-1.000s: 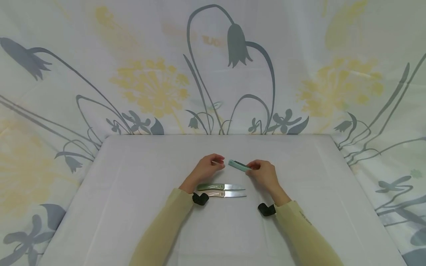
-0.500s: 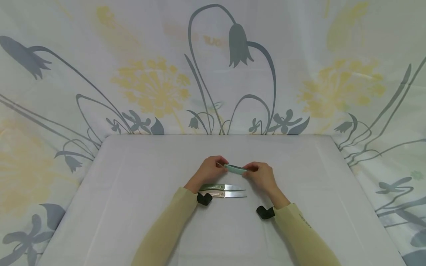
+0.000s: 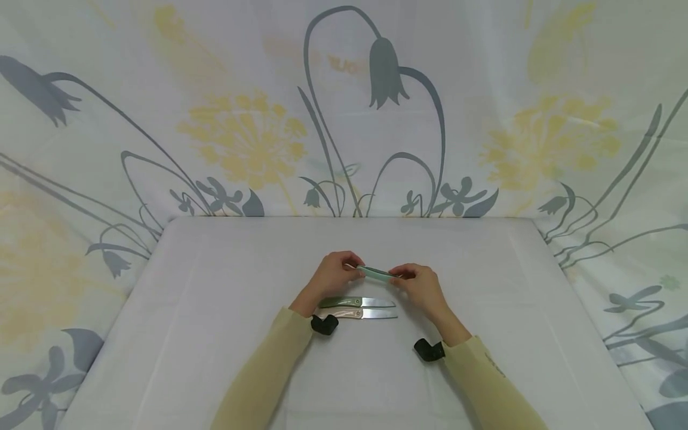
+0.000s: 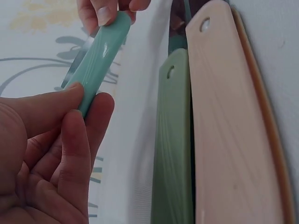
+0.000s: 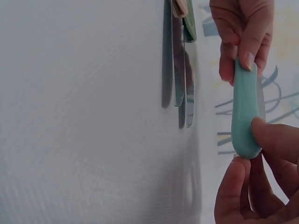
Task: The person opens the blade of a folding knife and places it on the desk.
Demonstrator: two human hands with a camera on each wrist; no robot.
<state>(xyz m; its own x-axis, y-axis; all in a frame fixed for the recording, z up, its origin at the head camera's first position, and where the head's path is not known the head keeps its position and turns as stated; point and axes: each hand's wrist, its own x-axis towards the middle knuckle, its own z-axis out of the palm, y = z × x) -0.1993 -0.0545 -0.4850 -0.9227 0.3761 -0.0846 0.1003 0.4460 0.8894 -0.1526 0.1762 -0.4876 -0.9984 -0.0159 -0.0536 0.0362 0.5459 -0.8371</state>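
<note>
A teal folding knife point(image 3: 376, 274) is held level above the table, one end in each hand. Its blade point(image 5: 260, 100) lies folded along the handle, with a strip of metal showing in both wrist views. My left hand point(image 3: 334, 276) pinches the left end between thumb and fingers; my right hand point(image 3: 424, 288) pinches the right end. Nearer the body, a green-handled knife point(image 3: 344, 302) and a pink-handled knife point(image 3: 346, 312) lie side by side, unfolded, blades pointing right. My left wrist partly covers their handle ends in the head view.
The knives lie on a white-covered table point(image 3: 226, 334). Behind and at both sides hangs a floral curtain point(image 3: 344, 107) that meets the table's edges. Each wrist carries a small black camera mount, the left one point(image 3: 325, 325) close to the pink handle.
My left hand has come over to the teal knife and taken its left end. The knife has turned slightly and shifted a little left, while the right hand keeps its grip. The other knives stay put.
</note>
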